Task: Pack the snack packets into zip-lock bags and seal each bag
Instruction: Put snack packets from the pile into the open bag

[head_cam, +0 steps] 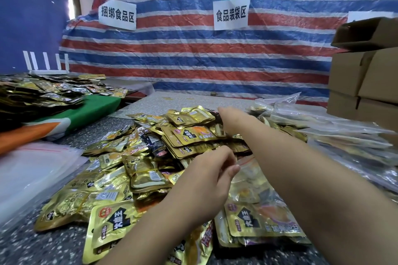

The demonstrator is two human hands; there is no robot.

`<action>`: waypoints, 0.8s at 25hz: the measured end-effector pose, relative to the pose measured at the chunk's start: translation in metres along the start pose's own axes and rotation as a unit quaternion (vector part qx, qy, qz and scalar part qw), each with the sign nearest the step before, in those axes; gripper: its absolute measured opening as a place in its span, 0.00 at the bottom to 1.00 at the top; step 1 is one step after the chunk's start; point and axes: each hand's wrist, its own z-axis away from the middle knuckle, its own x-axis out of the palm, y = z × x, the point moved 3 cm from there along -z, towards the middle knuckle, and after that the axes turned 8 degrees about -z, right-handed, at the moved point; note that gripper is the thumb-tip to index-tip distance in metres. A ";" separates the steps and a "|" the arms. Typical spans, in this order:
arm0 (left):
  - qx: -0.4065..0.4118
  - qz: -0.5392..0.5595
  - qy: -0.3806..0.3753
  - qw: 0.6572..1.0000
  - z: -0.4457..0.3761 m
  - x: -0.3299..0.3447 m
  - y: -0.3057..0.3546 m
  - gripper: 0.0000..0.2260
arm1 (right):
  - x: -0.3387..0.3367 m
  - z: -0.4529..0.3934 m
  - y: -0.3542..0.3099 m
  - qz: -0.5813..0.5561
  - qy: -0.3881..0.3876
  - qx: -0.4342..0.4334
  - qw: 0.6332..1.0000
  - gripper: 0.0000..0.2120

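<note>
Bag mouth (245, 162) pinched by left hand (212, 175), just beyond its fingertips. Right hand (231, 122) curled onto stacked packets (189, 135); fingers hidden, grip not discernible. Packets judged light, slick, crinkly; best taken by edges.

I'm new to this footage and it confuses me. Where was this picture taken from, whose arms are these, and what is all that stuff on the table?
The one picture comes from a camera worn on a person's head, looking down at their own arms. No machine is involved. The left hand pinches the mouth of a clear zip-lock bag that already has gold packets in it. The right hand reaches into the heap of gold snack packets on the speckled table; its fingers are hidden. Empty bags lie left, filled bags and cardboard boxes right.
</note>
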 end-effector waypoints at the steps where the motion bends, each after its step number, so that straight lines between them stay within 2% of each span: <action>1: 0.000 0.005 0.002 1.000 0.000 0.000 0.000 0.06 | -0.004 0.003 0.002 -0.009 0.003 0.006 1.000 0.19; 3: 0.002 0.009 0.004 1.000 0.000 0.001 -0.001 0.06 | -0.013 0.007 0.008 0.004 0.000 0.028 1.000 0.19; 6: 0.005 -0.001 0.000 1.000 0.000 0.002 0.000 0.05 | -0.019 0.013 0.015 0.076 -0.001 0.057 0.995 0.13; 9: 0.004 -0.001 -0.003 1.000 0.001 0.002 -0.002 0.06 | -0.010 0.018 0.018 0.130 0.009 0.054 0.990 0.09; 12: 0.009 -0.006 0.002 1.000 0.001 0.002 0.000 0.06 | -0.012 0.022 0.020 0.105 0.039 0.059 0.992 0.07; 14: 0.012 0.002 0.003 1.000 0.000 0.002 0.000 0.06 | -0.026 0.027 0.025 -0.003 0.040 0.082 0.996 0.07; 16: 0.009 0.012 0.003 1.000 -0.002 0.001 -0.001 0.05 | -0.044 0.038 0.033 -0.178 0.046 0.106 0.977 0.09; 18: 0.006 0.013 0.005 1.000 -0.003 0.000 -0.002 0.05 | -0.060 0.061 0.039 -0.387 0.057 0.114 0.913 0.09; 20: 0.007 0.011 0.004 1.000 -0.002 -0.001 -0.001 0.05 | -0.071 0.090 0.040 -0.556 0.044 0.089 0.825 0.07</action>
